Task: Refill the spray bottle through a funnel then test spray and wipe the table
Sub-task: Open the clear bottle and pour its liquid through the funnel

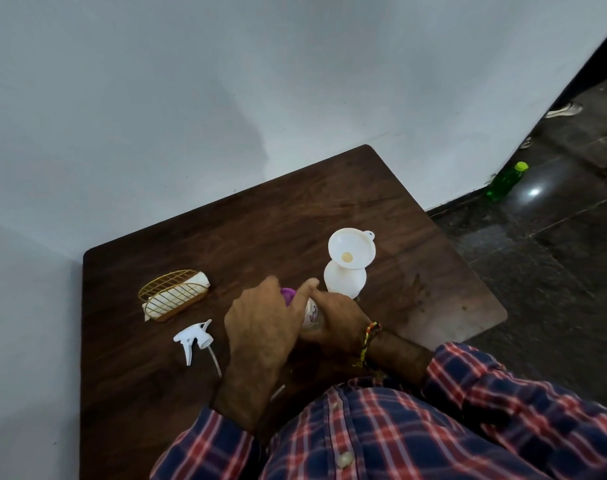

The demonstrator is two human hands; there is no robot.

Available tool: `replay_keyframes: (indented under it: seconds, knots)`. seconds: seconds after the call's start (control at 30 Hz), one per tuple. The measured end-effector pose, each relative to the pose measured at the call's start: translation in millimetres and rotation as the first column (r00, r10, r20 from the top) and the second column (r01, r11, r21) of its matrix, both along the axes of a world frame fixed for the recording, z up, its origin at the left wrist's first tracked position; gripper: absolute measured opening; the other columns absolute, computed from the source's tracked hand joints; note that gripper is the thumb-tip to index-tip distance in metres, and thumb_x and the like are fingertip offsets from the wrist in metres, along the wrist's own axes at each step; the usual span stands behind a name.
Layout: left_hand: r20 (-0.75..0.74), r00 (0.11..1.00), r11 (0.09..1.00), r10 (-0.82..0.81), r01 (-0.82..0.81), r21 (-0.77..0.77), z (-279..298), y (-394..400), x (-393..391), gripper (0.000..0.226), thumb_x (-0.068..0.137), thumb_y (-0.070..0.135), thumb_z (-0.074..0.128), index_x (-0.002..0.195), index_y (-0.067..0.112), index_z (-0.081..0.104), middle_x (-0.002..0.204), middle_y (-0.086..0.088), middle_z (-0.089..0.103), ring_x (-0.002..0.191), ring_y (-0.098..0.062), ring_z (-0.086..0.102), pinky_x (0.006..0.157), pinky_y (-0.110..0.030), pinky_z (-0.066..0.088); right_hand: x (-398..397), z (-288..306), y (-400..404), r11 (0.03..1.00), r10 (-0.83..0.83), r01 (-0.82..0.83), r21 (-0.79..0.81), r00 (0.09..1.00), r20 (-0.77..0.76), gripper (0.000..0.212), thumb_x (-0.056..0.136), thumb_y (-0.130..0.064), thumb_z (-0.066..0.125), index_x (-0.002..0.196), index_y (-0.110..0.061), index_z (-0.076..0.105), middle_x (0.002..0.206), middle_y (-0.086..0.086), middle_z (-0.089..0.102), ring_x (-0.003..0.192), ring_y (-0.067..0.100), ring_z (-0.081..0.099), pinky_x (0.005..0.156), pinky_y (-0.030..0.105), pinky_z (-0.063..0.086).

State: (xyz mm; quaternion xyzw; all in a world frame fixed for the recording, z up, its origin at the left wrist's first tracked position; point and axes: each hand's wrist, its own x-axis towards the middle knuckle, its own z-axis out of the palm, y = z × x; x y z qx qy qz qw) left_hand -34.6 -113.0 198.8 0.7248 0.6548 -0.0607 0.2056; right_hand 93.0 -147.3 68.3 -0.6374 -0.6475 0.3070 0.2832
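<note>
From the head view, the white spray bottle (345,280) stands on the wooden table (295,220) with the funnel (352,249) already seated in its neck, while its trigger head (194,339) lies apart to the left. Both hands work a refill bottle (312,311) just in front: the right hand (336,318) wraps its body, the left hand (260,327) closes over the purple cap (288,295) (apparently unscrewing it). Holding the body steady and upright should prevent spills. A cloth in a wire basket (173,296) waits nearby.
</note>
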Motion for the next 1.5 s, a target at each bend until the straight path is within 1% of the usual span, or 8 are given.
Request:
replay_keyframes:
  seconds: [0.1,0.23,0.37,0.47,0.57,1.0,1.27,1.5]
  knots:
    - [0.193,0.949,0.963,-0.248,0.263,-0.051,-0.5,1.3,-6.3,0.084,0.079,0.052,0.072,0.149,0.033,0.03,0.162,-0.001,0.014,0.146,-0.023,0.023,0.112,-0.043,0.033,7.0,-4.2,-4.8,1.0,-0.009,0.008,-0.023,0.998,-0.065,0.044,0.077,-0.047,0.075,0.11,-0.024,0.057,0.099,-0.008,0.069,0.084,0.008,0.065,0.075,0.028,0.054]
    - [0.36,0.836,0.906,-0.415,0.414,0.084,-10.4,2.9,-11.2,0.05,0.083,0.029,0.075,0.13,0.027,0.057,0.13,0.003,0.058,0.121,-0.019,0.054,0.101,-0.031,0.043,13.4,-8.2,-11.0,0.999,-0.026,0.023,-0.031,0.996,-0.087,0.055,0.077,-0.047,0.076,0.12,-0.021,0.057,0.108,-0.004,0.069,0.094,0.012,0.066,0.085,0.029,0.056]
    - [0.215,0.93,0.952,-0.297,0.306,-0.008,-10.5,6.7,-7.4,0.073,0.08,0.061,0.067,0.143,0.034,0.04,0.138,0.004,0.052,0.122,-0.015,0.052,0.103,-0.035,0.045,18.3,-9.9,-13.5,0.998,-0.01,0.005,-0.057,0.996,-0.087,0.052,0.075,-0.051,0.075,0.114,-0.021,0.057,0.102,-0.005,0.069,0.09,0.013,0.066,0.08,0.035,0.057]
    - [0.283,0.789,0.808,-0.546,0.585,-0.071,-5.1,9.9,-8.1,0.085,0.081,0.033,0.076,0.151,0.037,0.028,0.16,0.002,0.021,0.144,-0.017,0.025,0.118,-0.04,0.029,22.8,-11.5,-14.2,0.999,-0.007,0.002,-0.04,0.992,-0.129,0.061,0.074,-0.048,0.078,0.122,-0.017,0.057,0.111,-0.001,0.069,0.098,0.013,0.067,0.087,0.032,0.055]
    - [0.235,0.708,0.721,-0.666,0.692,-0.041,-9.7,21.6,-9.6,0.061,0.084,0.02,0.071,0.14,0.028,0.05,0.146,0.001,0.046,0.134,-0.016,0.042,0.112,-0.03,0.033,22.8,-13.2,-14.6,0.998,0.017,-0.025,-0.054,0.989,-0.147,0.063,0.074,-0.039,0.083,0.127,-0.018,0.057,0.117,-0.001,0.067,0.104,0.011,0.064,0.093,0.023,0.052]
    - [0.448,0.871,0.978,-0.201,0.15,0.148,-30.4,6.6,-12.3,0.042,0.071,0.047,0.081,0.097,0.026,0.056,0.086,0.013,0.058,0.075,-0.003,0.057,0.06,-0.014,0.044,39.2,-26.4,-25.1,0.995,-0.044,0.036,-0.096,0.995,-0.092,0.058,0.07,-0.037,0.083,0.118,-0.018,0.056,0.109,-0.004,0.068,0.099,0.011,0.065,0.088,0.036,0.053]
    - [0.521,0.845,0.984,0.117,-0.026,-0.179,-137.3,26.3,-26.8,0.063,0.069,0.03,0.087,0.123,0.023,0.056,0.117,0.003,0.061,0.107,-0.014,0.059,0.092,-0.035,0.052,54.8,-22.9,-37.3,0.984,-0.141,0.122,-0.129,0.978,-0.153,0.072,0.068,-0.032,0.087,0.125,-0.014,0.046,0.12,-0.002,0.063,0.111,0.01,0.06,0.095,0.033,0.05]
    - [0.442,0.88,0.984,0.173,-0.138,-0.111,-201.1,26.6,-21.3,0.048,0.074,0.023,0.083,0.113,0.03,0.055,0.116,0.001,0.059,0.109,-0.017,0.056,0.086,-0.028,0.047,72.4,-14.8,-58.3,0.978,-0.189,0.163,-0.133,0.958,-0.217,0.069,0.072,-0.026,0.086,0.129,-0.021,0.047,0.122,-0.009,0.062,0.115,0.002,0.058,0.101,0.03,0.048]
